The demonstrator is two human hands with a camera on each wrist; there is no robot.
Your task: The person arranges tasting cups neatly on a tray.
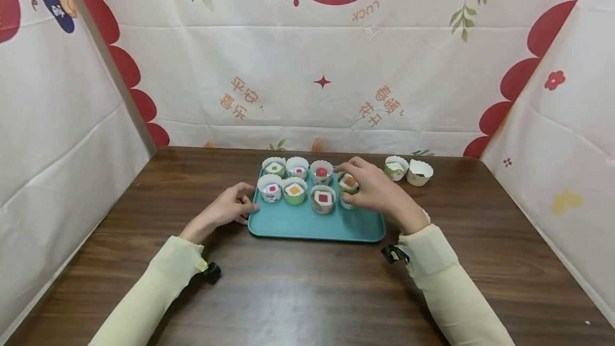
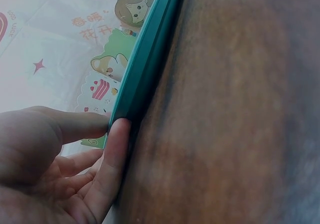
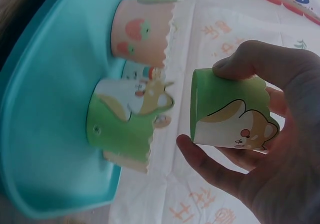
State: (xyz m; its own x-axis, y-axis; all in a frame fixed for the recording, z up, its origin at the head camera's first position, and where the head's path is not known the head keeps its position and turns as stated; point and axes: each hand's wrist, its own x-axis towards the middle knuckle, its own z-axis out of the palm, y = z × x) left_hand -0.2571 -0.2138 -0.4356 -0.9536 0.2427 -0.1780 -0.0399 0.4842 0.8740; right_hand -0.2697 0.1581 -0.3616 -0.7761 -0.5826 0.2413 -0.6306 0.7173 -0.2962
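Observation:
My right hand [image 1: 373,188] grips a green paper baking cup [image 3: 225,112] with a dog print, holding it above the right part of a teal tray [image 1: 312,230]. White filling with an orange square on top shows inside this cup in the head view. Another green dog-print cup [image 3: 122,114] stands on the tray under it, partly hidden by the hand in the head view. My left hand [image 1: 229,206] pinches the tray's left edge between thumb and finger, as the left wrist view shows. Several filled cups stand on the tray, among them a pink strawberry-print one [image 3: 137,32].
Behind the tray's right end, two more paper cups stand on the brown wooden table [image 1: 288,292]: a green one [image 1: 396,168] with white filling and a pale one [image 1: 419,173]. Printed white cloth [image 1: 288,52] hangs along the back and both sides.

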